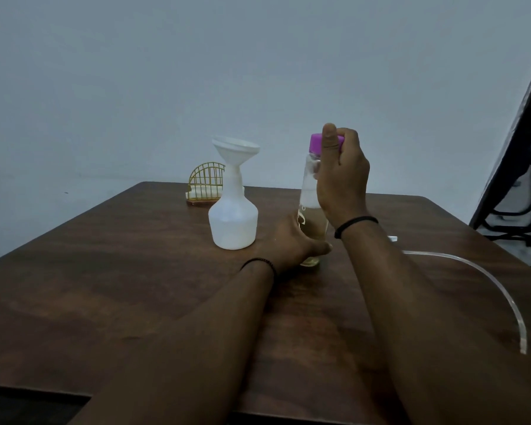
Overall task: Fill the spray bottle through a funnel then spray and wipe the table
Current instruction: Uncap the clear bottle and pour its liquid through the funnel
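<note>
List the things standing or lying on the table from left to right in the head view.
Gold wire rack → white spray bottle with the funnel in its neck → clear bottle with the purple cap, gripped by the left hand low down and the right hand at the cap → clear tube.

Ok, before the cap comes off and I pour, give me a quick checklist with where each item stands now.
1. Funnel seated in the spray bottle neck: ok, though it leans slightly.
2. Spray bottle upright on the table: ok.
3. Left hand steadying the clear bottle at its base: ok.
4. Right hand grip on the purple cap: ok.
5. Cap off: not ok, it sits on the bottle.
6. Tube out of the pouring path: ok, off to the right.
</note>
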